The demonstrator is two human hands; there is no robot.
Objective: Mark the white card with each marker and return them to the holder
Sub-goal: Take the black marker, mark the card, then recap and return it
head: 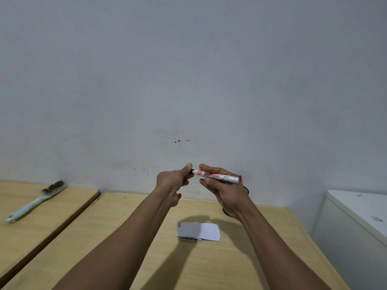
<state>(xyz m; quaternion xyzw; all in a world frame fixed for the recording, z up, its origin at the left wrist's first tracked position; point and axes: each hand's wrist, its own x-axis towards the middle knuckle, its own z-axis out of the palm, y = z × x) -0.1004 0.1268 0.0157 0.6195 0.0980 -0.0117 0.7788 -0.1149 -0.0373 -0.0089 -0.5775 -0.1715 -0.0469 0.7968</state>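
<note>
I hold a white marker (pixel 216 176) with red lettering and a red end level above the wooden table (pixel 159 258). My right hand (pixel 224 189) grips its barrel. My left hand (pixel 173 181) pinches the dark cap end at the marker's left tip. The white card (pixel 201 231) lies flat on the table below my hands, with a small printed slip under its near edge. No marker holder is in view.
A light blue brush (pixel 35 200) with dark bristles lies on a second wooden table at the left, past a dark gap. A white cabinet (pixel 360 216) stands at the right. A grey wall rises behind.
</note>
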